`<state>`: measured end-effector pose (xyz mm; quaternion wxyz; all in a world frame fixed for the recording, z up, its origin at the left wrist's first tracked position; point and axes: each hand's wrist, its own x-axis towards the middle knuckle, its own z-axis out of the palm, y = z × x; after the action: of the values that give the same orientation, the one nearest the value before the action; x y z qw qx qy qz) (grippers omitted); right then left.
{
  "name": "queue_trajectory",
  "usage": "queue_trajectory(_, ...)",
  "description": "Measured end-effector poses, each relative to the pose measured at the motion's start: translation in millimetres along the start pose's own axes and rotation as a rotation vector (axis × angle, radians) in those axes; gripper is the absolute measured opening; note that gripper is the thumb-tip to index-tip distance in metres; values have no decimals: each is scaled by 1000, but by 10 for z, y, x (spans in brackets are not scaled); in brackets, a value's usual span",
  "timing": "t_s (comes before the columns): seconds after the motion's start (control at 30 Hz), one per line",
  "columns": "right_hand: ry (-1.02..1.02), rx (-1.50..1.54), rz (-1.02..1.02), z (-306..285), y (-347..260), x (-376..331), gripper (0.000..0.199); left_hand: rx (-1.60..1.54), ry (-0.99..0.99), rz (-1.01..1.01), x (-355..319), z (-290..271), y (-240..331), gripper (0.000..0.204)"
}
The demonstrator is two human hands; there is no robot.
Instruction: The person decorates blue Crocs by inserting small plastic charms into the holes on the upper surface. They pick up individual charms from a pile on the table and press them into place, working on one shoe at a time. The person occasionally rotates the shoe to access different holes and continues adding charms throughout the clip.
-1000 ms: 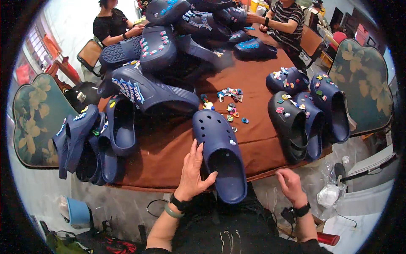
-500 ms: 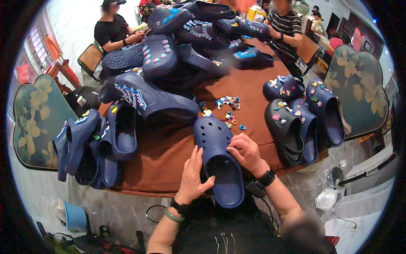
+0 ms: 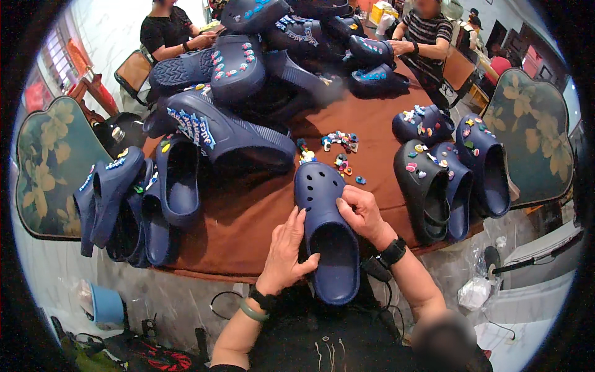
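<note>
A navy blue clog (image 3: 319, 195) with holes in its toe rests at the table's front edge, toe pointing away from me. My left hand (image 3: 284, 255) grips its left side, fingers along the outer wall and thumb over the opening's rim. Against the right side of the toe, my right hand (image 3: 364, 216) is closed in a pinch; whatever lies between its fingertips is hidden. Just beyond the toe are small colourful shoe charms (image 3: 340, 142), with more loose charms (image 3: 343, 165) closer to the clog. No charm shows in the visible holes.
Large navy clogs (image 3: 238, 133) are heaped at the back left. Several clogs decorated with charms stand at the left edge (image 3: 181, 180) and right edge (image 3: 486, 167) of the brown-covered table (image 3: 229, 232). Two people sit across; the right one handles a clog (image 3: 370, 49).
The view has shifted slightly. My hands keep nearly the same hold on the clog, the right one still pinched at its toe.
</note>
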<state>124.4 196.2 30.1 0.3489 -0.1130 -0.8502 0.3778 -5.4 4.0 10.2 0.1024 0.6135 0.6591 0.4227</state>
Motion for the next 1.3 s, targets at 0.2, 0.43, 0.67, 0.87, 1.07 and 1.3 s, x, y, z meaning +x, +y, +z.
queue_trajectory(0.2,141,246,189,81,36,-270,25,-15,-21,-45,-15,-5,-5,91)
queue_trajectory(0.43,45,262,544,-1,-65,-333,34,2,-7,-36,-15,7,-24,91)
queue_trajectory(0.67,57,-190,385,7,-204,-311,21,-4,2,-24,-17,24,-32,91)
queue_trajectory(0.87,205,-172,404,112,100,-503,14,-23,-9,-48,-15,24,-19,92)
queue_trajectory(1.07,210,-398,248,-231,360,-278,14,-35,-30,-68,-19,-6,-28,93)
queue_trajectory(1.3,101,-663,128,-402,718,-81,21,-28,-35,-76,-22,16,-29,93)
